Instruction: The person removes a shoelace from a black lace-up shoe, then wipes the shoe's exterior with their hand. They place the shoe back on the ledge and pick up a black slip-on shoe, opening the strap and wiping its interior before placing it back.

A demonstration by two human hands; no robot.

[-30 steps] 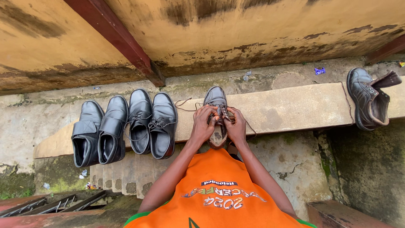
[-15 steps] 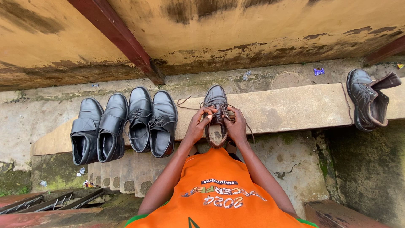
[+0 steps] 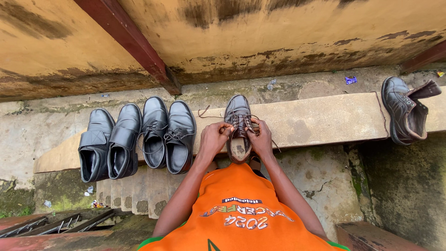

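A dark leather lace-up shoe [image 3: 238, 111] lies on a low concrete ledge [image 3: 320, 118], toe pointing away from me. My left hand [image 3: 213, 139] grips its left side and lace near the eyelets. My right hand [image 3: 261, 138] holds the right side and the lace there. A loose lace end [image 3: 204, 113] trails left across the ledge. Below my arms I see my orange shirt [image 3: 237, 214].
Two pairs of black shoes [image 3: 134, 139] stand in a row on the ledge to my left. An unlaced dark shoe [image 3: 404, 111] lies at the far right. Behind the ledge run a concrete gutter and a stained yellow wall [image 3: 278, 32] with a red-brown beam [image 3: 130, 42].
My hands have kept working at the laces, shifting slightly on the shoe. The view has barely moved.
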